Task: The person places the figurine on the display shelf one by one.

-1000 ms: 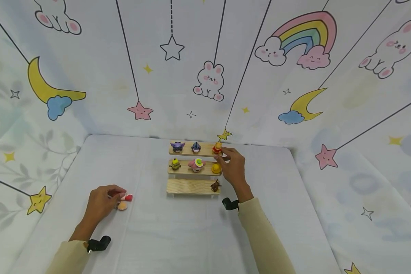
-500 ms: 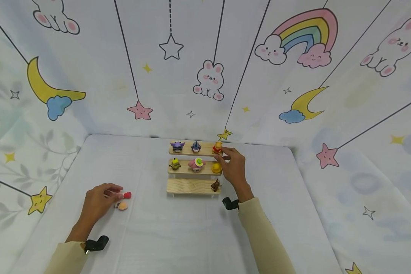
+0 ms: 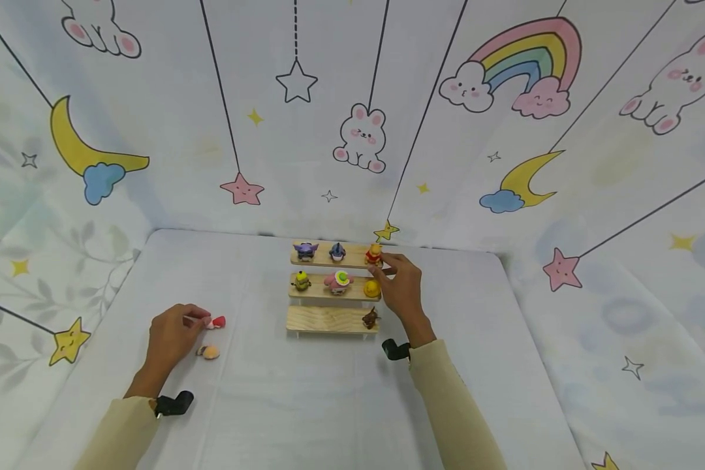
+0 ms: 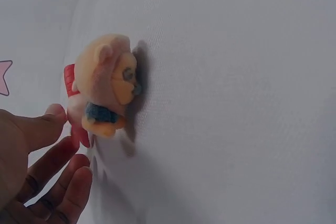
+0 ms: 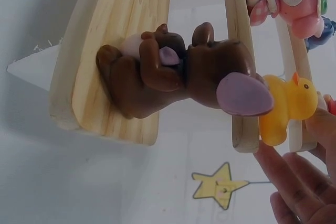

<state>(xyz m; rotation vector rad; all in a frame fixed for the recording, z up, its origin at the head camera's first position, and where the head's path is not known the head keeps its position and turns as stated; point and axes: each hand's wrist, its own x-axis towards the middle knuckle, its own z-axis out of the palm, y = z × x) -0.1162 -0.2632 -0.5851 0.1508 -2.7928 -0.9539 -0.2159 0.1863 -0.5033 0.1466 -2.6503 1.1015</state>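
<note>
My left hand (image 3: 204, 320) pinches a small red figure (image 3: 217, 322) just above the white table, left of the stand. An orange figure (image 3: 209, 352) lies on the cloth below it; the left wrist view shows this orange figure (image 4: 107, 93) close up, with the red figure (image 4: 70, 78) behind it against my thumb. My right hand (image 3: 387, 264) grips the right end of the top shelf of a three-step wooden stand (image 3: 323, 320), touching a yellow bear in red (image 3: 374, 254). My fingers (image 5: 294, 187) reach past a yellow duck (image 5: 286, 103).
The stand carries a purple figure (image 3: 305, 250) and a blue one (image 3: 337, 251) on top, a yellow one (image 3: 300, 281), a pink one (image 3: 337, 281) and the duck (image 3: 371, 288) in the middle, a brown one (image 3: 369, 318) at the bottom right. Printed cloth walls enclose the table (image 3: 305, 405).
My left hand has carried the red figure a little farther back, away from the orange one, which stayed put. The right hand has not moved.
</note>
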